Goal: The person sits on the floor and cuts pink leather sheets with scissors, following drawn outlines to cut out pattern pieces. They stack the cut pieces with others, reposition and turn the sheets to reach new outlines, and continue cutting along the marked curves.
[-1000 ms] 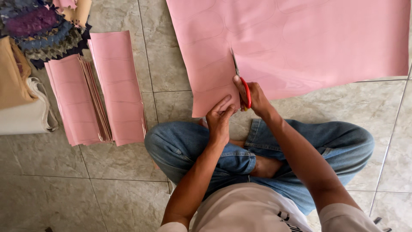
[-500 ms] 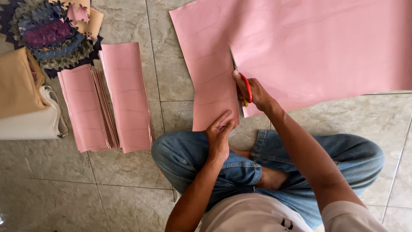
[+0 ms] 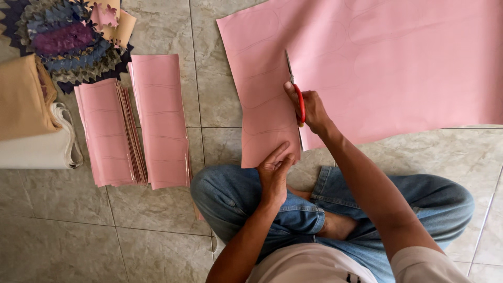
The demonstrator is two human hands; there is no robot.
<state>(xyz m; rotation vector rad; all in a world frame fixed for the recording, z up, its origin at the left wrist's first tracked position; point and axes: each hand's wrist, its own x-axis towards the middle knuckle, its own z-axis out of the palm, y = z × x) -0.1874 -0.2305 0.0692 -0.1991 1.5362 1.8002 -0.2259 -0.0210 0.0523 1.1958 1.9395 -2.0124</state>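
- At the far left, a folded tan cloth (image 3: pixel 21 97) lies on a white folded bundle (image 3: pixel 36 149); both are cut off by the picture's left edge.
- Above them, a heap of scallop-edged cut-outs in blue, purple, grey and tan (image 3: pixel 68 36) runs off the top edge, and the separate pieces are hard to tell apart.
- Beside these, two stacks of narrow pink paper strips (image 3: pixel 133 120) lie side by side on the beige tiled floor (image 3: pixel 157 241); faint curved outlines show on them.
- The left hand (image 3: pixel 275 173) rests with fingers pressed together, flat on the near corner of the partly cut strip, just above the person's knee in blue jeans (image 3: pixel 236 196).
- The large pink paper sheet (image 3: pixel 398 68) spreads across the floor ahead of the person, cut off at the top and right edges. It is smooth and matte, marked with faint oval outlines.
- The red-handled scissors (image 3: pixel 295 89) stand inside a slit in the sheet, blades pointing away from the person; whether the blades are parted cannot be made out.
- The right hand (image 3: pixel 310 110) is closed around the scissor handles, which it mostly hides, and lies on the sheet just right of the slit.
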